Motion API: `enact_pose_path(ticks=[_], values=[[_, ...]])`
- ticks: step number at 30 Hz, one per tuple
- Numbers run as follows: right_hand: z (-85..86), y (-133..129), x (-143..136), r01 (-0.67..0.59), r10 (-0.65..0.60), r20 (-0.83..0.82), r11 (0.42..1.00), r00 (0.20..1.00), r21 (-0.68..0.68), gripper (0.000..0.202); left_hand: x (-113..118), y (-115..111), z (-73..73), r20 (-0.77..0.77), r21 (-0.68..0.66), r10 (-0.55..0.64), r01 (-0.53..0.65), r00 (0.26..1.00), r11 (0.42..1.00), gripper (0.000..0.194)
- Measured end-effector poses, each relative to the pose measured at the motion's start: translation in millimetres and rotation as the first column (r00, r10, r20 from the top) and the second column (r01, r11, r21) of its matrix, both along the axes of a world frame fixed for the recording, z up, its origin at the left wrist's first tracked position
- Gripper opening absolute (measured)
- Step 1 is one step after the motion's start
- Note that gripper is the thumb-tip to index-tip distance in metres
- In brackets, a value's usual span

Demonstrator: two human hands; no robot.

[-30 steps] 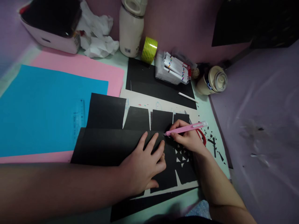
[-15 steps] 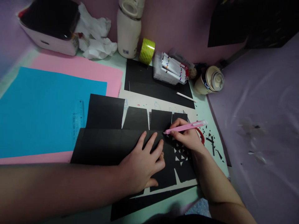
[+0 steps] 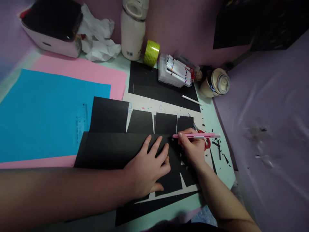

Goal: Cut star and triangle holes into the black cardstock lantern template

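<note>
Black paper [image 3: 108, 148] with slits along its upper and lower edges lies over a white sheet [image 3: 145, 103]. My left hand [image 3: 149, 164] rests flat on it with the fingers spread. In my right hand [image 3: 193, 148] is a pink craft knife [image 3: 205, 135], gripped near its front end and lying almost level. Its tip points left and is close to the black paper, right of my left fingertips; whether it touches I cannot tell. Small triangular cut-outs in the paper are mostly hidden under my right hand. Red-handled scissors [image 3: 207, 141] lie partly behind that hand.
Black paper scraps [image 3: 219, 149] lie at the right. Farther back are a box of markers [image 3: 177, 72], green tape [image 3: 152, 53], a white bottle [image 3: 132, 35] and a cup [image 3: 210, 87]. A clear ruler [image 3: 81, 120] lies on blue paper [image 3: 48, 112] at the left.
My right hand has turned and shifted slightly, so the knife's tip has moved a little right and the knife lies more level. More of the scissors shows. My left hand stays in place.
</note>
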State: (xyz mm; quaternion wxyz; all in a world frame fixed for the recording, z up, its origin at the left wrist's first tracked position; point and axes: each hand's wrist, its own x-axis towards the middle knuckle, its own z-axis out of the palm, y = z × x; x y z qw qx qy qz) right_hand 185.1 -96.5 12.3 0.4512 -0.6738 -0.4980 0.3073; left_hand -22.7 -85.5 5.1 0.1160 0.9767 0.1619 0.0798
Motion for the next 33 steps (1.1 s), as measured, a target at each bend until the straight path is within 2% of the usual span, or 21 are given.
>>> enact_pose_path(ticks=[3, 10, 15, 18, 23, 33], values=[[-4.0, 1.7, -0.4, -0.007, 0.007, 0.016, 1.000, 1.000, -0.003, 0.022, -0.5, -0.2, 0.0, -0.004, 0.000, -0.002, 0.002, 1.000, 1.000, 0.069], [-0.9, 0.1, 6.8, -0.051, 0.052, 0.018, 0.998, 0.998, -0.038, 0.018, 0.5, -0.1, 0.1, -0.003, -0.004, 0.000, 0.000, 1.000, 1.000, 0.068], [-2.7, 1.9, 8.9, -0.106, 0.092, 0.179, 0.992, 0.980, 0.071, 0.014, 0.3, 0.1, -0.4, 0.000, -0.004, -0.004, 0.004, 1.000, 1.000, 0.069], [-3.4, 3.4, 10.1, -0.132, 0.112, 0.230, 0.988, 0.967, 0.074, 0.006, 0.0, 0.0, -0.8, -0.003, 0.000, -0.005, 0.005, 1.000, 1.000, 0.069], [-5.2, 3.2, 13.8, -0.182, 0.182, 0.164, 0.983, 0.970, -0.014, 0.009, -0.4, -0.7, -0.9, 0.000, 0.016, 0.003, -0.003, 1.000, 1.000, 0.069], [-10.8, 3.2, 17.2, -0.192, 0.191, 0.134, 0.981, 0.972, -0.004, 0.010, -0.4, -1.1, -1.3, 0.017, 0.025, 0.010, -0.010, 1.000, 1.000, 0.070]])
